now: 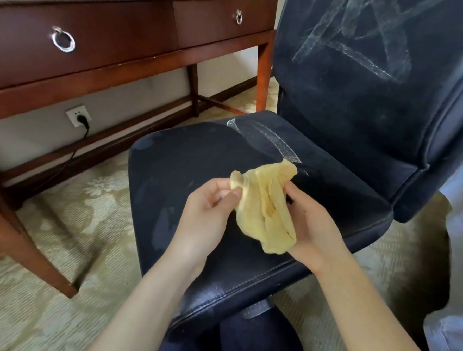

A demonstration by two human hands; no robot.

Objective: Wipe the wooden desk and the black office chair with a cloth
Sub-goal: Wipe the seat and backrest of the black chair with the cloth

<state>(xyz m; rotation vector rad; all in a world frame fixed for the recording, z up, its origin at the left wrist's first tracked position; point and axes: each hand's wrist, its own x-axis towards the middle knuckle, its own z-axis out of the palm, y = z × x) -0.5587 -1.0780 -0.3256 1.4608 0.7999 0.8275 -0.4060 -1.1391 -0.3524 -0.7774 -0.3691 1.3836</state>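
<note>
A crumpled yellow cloth (264, 204) hangs between both hands above the seat of the black office chair (188, 156). My left hand (209, 209) pinches the cloth's upper left corner between thumb and fingers. My right hand (314, 226) grips the cloth's right side, fingers curled behind it. The chair's backrest (365, 96) carries pale streaks, and a similar streak crosses the back of the seat. The wooden desk (111, 37) stands at the left and behind, with two drawers and ring handles.
The desk's near leg (28, 247) slants down at the left over patterned beige carpet (68, 214). A wall socket (78, 115) with a black plug and cable sits under the desk. White fabric (455, 270) fills the right edge. My dark trouser legs (242, 341) are below the seat.
</note>
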